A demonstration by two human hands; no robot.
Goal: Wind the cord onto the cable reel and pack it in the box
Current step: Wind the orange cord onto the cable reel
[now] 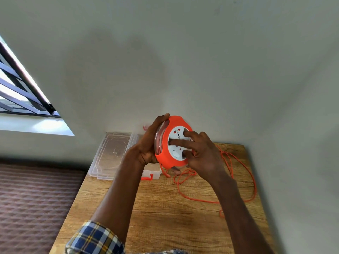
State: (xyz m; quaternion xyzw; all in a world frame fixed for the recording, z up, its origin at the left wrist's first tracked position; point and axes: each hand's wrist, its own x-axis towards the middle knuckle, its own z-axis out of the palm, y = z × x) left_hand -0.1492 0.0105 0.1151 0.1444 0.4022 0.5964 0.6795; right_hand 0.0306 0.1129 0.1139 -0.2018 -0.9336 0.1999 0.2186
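A wooden table (165,208) fills the lower middle of the view, pushed against a pale wall; on its far left corner sits a clear plastic box (152,172) with orange latches, its transparent lid (111,154) lying off beside it, partly over the table's left edge. Loose loops of orange cord (236,182) sprawl over the table's right side, one strand rising to the reel.

The cable reel (172,143) (orange rim, white socket face) is held up in the air above the table's far edge, tilted so the face looks toward the camera; the left hand (146,143) is wrapped around its back and left rim, fingers closed on it; the right hand (200,153) presses on the white face, its fingertips (186,133) set in the recesses there.

This looks like the winding step, and well short of finished, since much cord lies unwound; packing is not yet begun. The next move likely calls for the right hand to turn the face while the left holds the housing steady, with the cord fed in free of knots (a small tangle seems to sit just below the reel); only then can the reel go down into the open box.
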